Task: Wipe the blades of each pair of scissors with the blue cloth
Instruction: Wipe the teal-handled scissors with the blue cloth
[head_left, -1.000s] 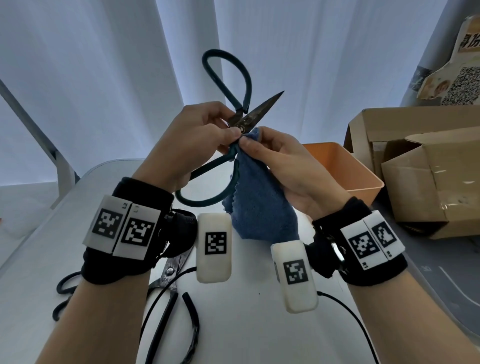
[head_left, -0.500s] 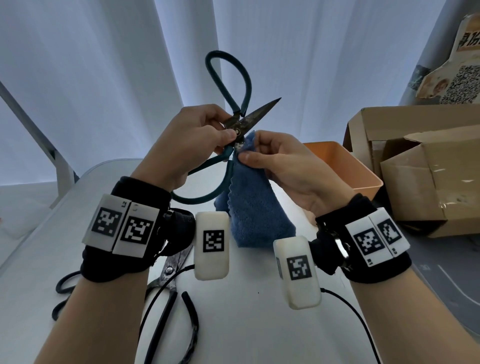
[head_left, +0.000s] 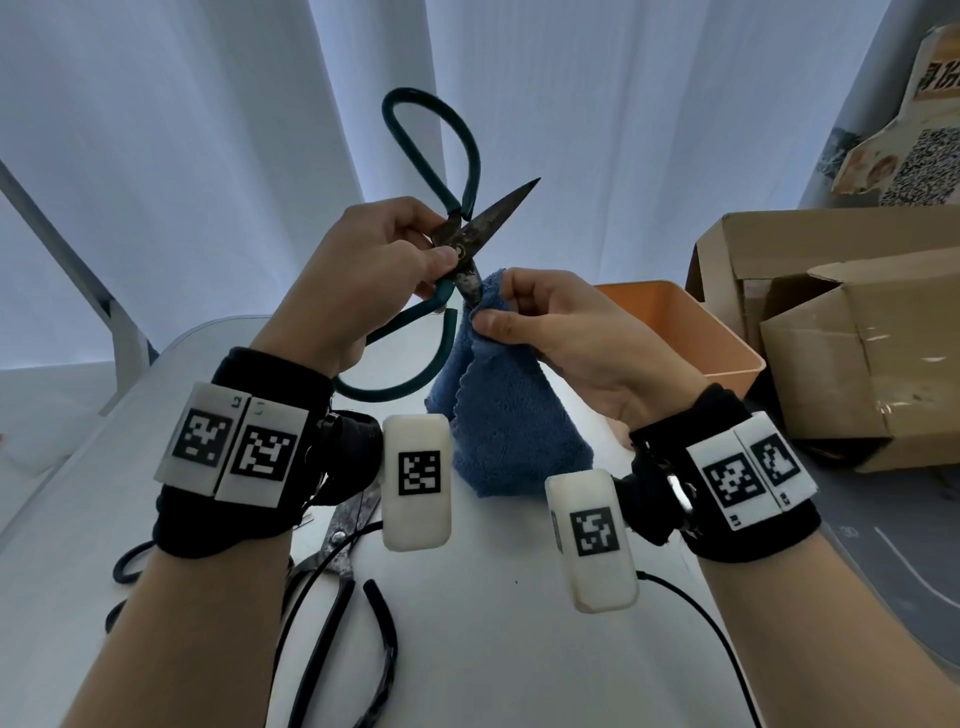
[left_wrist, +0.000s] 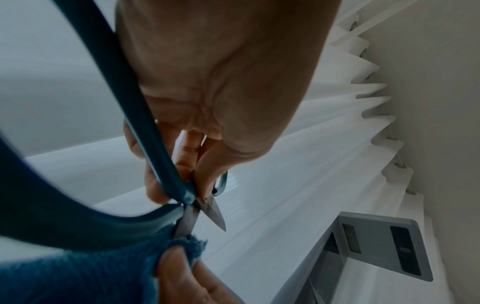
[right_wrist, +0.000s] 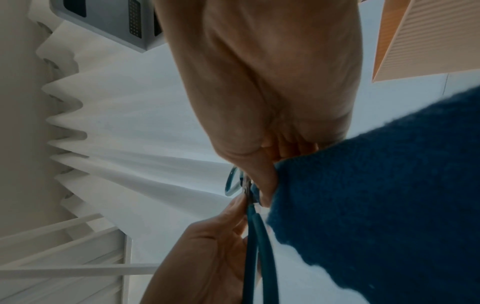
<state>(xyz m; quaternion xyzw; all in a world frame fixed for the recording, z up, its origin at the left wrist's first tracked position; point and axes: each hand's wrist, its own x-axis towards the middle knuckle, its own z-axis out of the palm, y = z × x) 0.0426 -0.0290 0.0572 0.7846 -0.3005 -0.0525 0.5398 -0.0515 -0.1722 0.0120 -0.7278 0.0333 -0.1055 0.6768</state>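
Observation:
Teal-handled scissors (head_left: 465, 236) with dark, stained blades are held up above the table, blades spread. My left hand (head_left: 415, 254) pinches them at the pivot, thumb on the screw. One blade points up and right, bare. The other blade points down into the blue cloth (head_left: 506, 410), which my right hand (head_left: 493, 317) pinches around that blade. The cloth's lower part hangs down to the table. In the left wrist view the scissors (left_wrist: 205, 211) meet the cloth (left_wrist: 103, 267) just past my fingers; in the right wrist view the cloth (right_wrist: 376, 195) covers the blade.
A second pair of black-handled scissors (head_left: 337, 551) lies on the white table (head_left: 493, 649) under my left wrist. An orange bin (head_left: 691, 332) and open cardboard boxes (head_left: 852, 338) stand at the right. Black cables trail across the table near me.
The scissors have turned so the lower blade points more steeply down, and my right hand with the cloth has slid down along that blade, away from the pivot.

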